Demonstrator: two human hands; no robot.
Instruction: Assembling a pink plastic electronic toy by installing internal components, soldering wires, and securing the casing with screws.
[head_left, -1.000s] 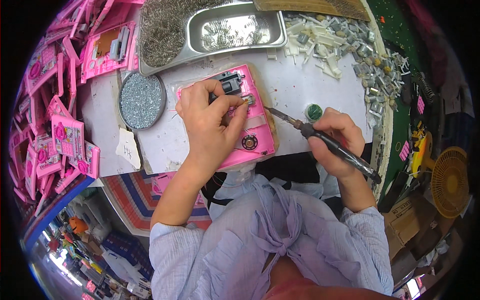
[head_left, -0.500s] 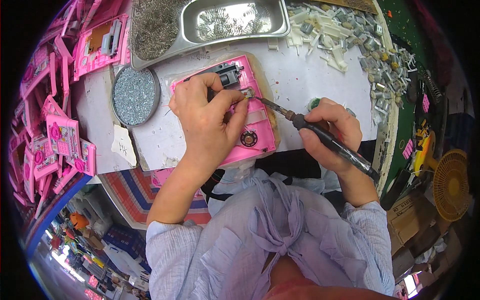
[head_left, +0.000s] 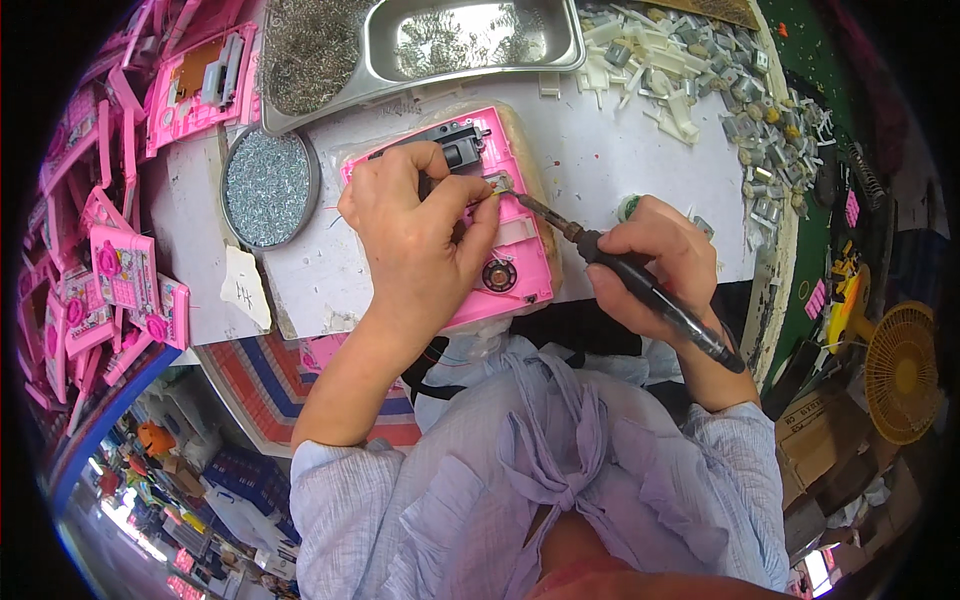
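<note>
My right hand (head_left: 672, 262) grips the black handle of a soldering iron (head_left: 655, 292). The iron's tip reaches left to a small metal part (head_left: 498, 183) inside an open pink plastic casing (head_left: 532, 255). My left hand (head_left: 420, 225) is over the casing, thumb and forefinger pinched beside that tip. A tiny yellowish bit shows at these fingertips, too small to name. Also in the casing are a dark grey mechanism (head_left: 462, 150) toward the far end and a round black speaker (head_left: 499, 275) nearer me. My left hand hides the casing's left part.
A round dish of small silvery pieces (head_left: 268, 190) stands left of the casing. Beyond it is a metal tray (head_left: 375, 70) with springs. White and grey parts (head_left: 700, 75) are heaped at the far right; pink casings (head_left: 125, 270) pile up at left. A yellow fan (head_left: 902, 370) stands at right.
My right hand has shifted slightly left, and the iron's handle end has dropped toward me, so the iron slants more steeply. The left hand keeps its pinch in nearly the same place.
</note>
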